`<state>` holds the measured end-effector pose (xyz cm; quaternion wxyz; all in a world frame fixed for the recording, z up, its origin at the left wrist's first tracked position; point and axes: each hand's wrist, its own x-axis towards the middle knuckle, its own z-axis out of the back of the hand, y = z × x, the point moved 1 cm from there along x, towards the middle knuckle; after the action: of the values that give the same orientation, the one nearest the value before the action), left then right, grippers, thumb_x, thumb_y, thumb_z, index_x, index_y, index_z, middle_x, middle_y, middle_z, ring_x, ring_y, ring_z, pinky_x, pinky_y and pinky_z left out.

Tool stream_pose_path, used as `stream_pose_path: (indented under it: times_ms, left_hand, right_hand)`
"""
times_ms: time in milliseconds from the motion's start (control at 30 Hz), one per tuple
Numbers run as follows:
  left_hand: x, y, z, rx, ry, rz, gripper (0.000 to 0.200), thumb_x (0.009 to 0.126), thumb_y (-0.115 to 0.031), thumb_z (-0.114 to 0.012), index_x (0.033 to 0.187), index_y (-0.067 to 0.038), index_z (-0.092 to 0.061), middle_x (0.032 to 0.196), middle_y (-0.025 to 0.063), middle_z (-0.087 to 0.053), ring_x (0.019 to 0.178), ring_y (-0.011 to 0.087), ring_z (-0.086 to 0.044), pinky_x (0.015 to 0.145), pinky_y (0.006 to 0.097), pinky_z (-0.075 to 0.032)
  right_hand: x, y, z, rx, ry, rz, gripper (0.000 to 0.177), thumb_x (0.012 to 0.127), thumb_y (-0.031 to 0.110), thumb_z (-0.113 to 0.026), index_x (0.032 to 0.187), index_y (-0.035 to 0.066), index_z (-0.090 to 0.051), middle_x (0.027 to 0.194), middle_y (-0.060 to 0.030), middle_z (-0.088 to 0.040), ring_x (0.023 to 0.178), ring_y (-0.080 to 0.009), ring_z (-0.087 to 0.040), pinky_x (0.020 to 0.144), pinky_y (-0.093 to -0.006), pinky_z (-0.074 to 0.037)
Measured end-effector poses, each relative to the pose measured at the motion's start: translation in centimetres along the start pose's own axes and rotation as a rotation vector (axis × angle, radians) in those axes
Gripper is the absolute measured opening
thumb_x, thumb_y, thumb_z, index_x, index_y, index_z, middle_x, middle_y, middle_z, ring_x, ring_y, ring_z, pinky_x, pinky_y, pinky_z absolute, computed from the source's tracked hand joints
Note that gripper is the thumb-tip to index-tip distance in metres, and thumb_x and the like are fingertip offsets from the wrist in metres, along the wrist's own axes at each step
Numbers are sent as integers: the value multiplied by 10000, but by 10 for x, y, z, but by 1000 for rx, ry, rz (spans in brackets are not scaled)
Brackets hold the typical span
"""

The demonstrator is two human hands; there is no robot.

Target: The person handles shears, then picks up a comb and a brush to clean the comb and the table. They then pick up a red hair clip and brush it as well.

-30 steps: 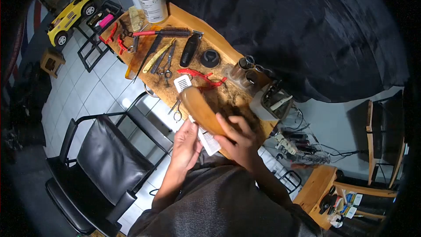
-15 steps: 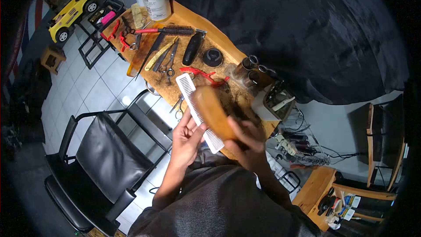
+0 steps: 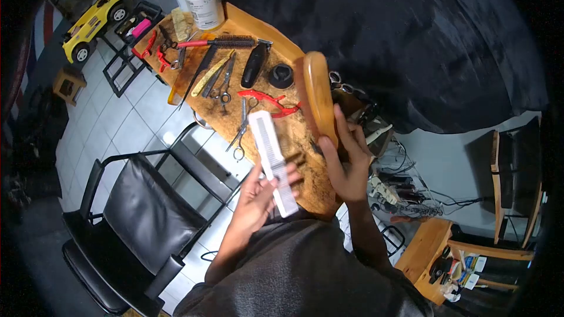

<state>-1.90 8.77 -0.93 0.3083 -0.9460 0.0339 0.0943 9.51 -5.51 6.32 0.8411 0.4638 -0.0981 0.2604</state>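
wooden table (image 3: 320,185) with red clips (image 3: 261,97), scissors (image 3: 225,97), black clipper (image 3: 254,67), round brush (image 3: 232,41), metal can (image 3: 205,9)

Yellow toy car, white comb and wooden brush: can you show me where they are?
Yellow toy car (image 3: 94,28): head view, on its side
White comb (image 3: 271,152): head view, near its middle
Wooden brush (image 3: 318,89): head view, on its smooth back

Table (image 3: 320,191): wood, looks rough, worn. Over table: brush (image 3: 319,91), back of smooth, glossy wood; comb (image 3: 269,144), smooth white plastic. On table: can (image 3: 205,12), metallic. Beside table: chair (image 3: 150,211), leather-like, softly glossy.
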Motion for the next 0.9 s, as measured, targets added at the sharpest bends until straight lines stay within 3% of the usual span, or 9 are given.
stream_pose_path:
  times_ms: [100,200,367,433,567,667,733,767,900]
  left_hand:
    - [7,-12,2,-54,-125,-185,621,976,-64,-366,1475,-234,-37,1397,182,-386,1232,290,-467,930,476,-487]
    - [9,-17,10,-169,-149,-262,604,974,-97,-407,1472,-241,-96,1395,140,-397,1211,264,-478,937,441,-482]
    - [10,-11,12,-126,-42,-257,502,960,-141,-466,1404,-16,-267,1366,128,-430,1245,248,-448,998,418,-431]
    - [9,-15,7,-55,-60,-247,493,963,-137,-459,1402,-10,-275,1373,134,-423,1263,254,-430,1013,424,-416]
    - [12,-16,-7,-54,-88,-221,463,973,-123,-428,1395,7,-291,1402,158,-389,1286,273,-404,1028,431,-403]
    - [18,-15,-7,-68,-179,-230,423,967,-77,-430,1374,-7,-337,1364,167,-432,1258,270,-438,1008,425,-427]
    - [20,-14,-5,-67,-218,-227,406,961,-54,-436,1359,-13,-365,1323,160,-478,1216,254,-486,983,407,-453]
    - [21,-11,0,-31,-201,-238,388,948,-42,-467,1330,-16,-406,1224,123,-562,1101,200,-567,912,338,-499]
    - [16,0,14,211,-71,-254,364,938,-46,-498,1295,-6,-440,1137,95,-613,996,140,-598,798,247,-521]
  right_hand:
    - [-19,7,1,100,178,80,506,806,71,-645,1283,-21,-503,959,-144,-579,877,-223,-570,784,-304,-452]
    - [-46,18,-9,-20,370,159,557,733,109,-728,1260,59,-553,963,-105,-567,856,-244,-576,744,-316,-461]
    - [-54,1,-25,-71,270,40,572,710,160,-759,1252,138,-577,972,-98,-481,845,-228,-527,745,-311,-459]
    - [-50,-7,-27,-111,152,135,568,706,149,-762,1243,115,-580,962,-113,-501,842,-238,-547,726,-324,-477]
    - [-38,-19,-23,-222,-18,63,544,706,144,-759,1221,96,-593,935,-123,-537,812,-255,-566,697,-337,-497]
    - [-37,-16,-9,25,20,-53,523,709,152,-757,1205,94,-605,949,-124,-541,821,-253,-566,699,-336,-497]
    - [-44,-12,-6,-37,76,92,525,694,166,-770,1194,112,-618,974,-111,-532,803,-241,-566,680,-328,-490]
    - [-49,-4,-6,-16,123,114,529,687,167,-775,1190,117,-621,976,-105,-528,798,-233,-566,672,-319,-487]
    - [-58,1,-20,-55,188,115,594,641,118,-804,1204,144,-616,968,-65,-508,771,-191,-564,639,-271,-480]
